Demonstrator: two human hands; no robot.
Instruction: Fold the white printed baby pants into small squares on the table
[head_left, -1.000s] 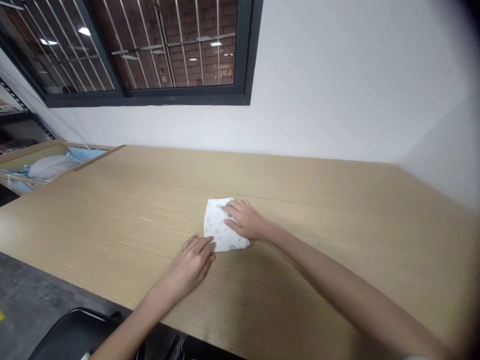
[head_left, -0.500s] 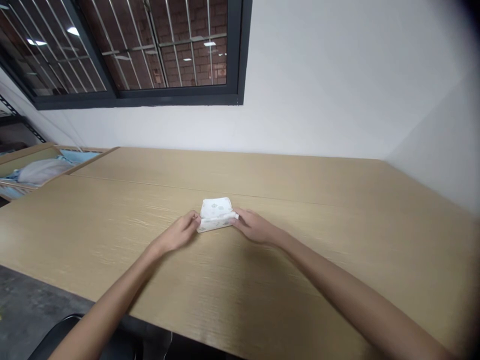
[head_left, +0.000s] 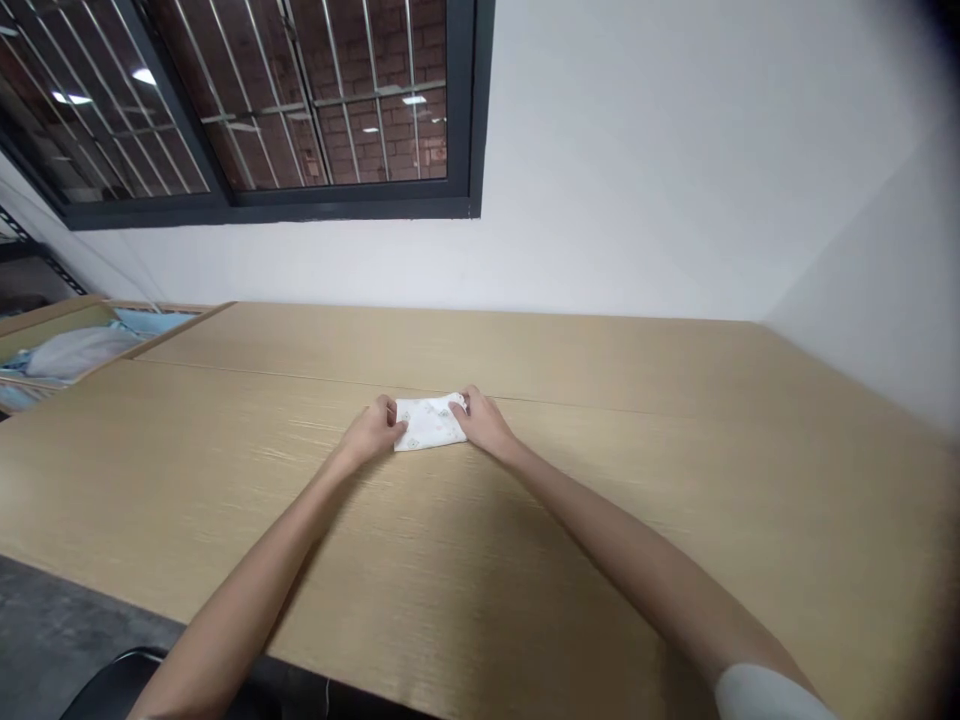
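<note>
A wide, pale wood-grain worktop (head_left: 712, 470) filled most of the view, its back edge against a plain white wall (head_left: 637, 150). A seam (head_left: 585, 404) ran across it, roughly in line with the back edge. Above the back edge, toward the left, was a dark-framed window (head_left: 345, 205) with metal bars (head_left: 345, 100). At the worktop's far left corner stood an open wooden box (head_left: 176, 332) with pale and blue fabric (head_left: 79, 350) inside. Below the front edge, at the left, part of a black chair (head_left: 112, 690) showed over a grey floor (head_left: 67, 610).

Two bare arms reached in over the front edge (a pale sleeve (head_left: 769, 695) showed on the right one). The left hand (head_left: 369, 430) and right hand (head_left: 484, 424) faced each other near the middle of the worktop.

Between them, just on the front-edge side of the seam, was a small white cloth (head_left: 429, 424) with a faint scattered print, an oblong lying left to right. The left fingers were clamped on its left end, thumb on top. The right fingers pinched its right end near the upper corner, thumb across the printed face. Whether the cloth was flat on the surface or slightly raised could not be told.
</note>
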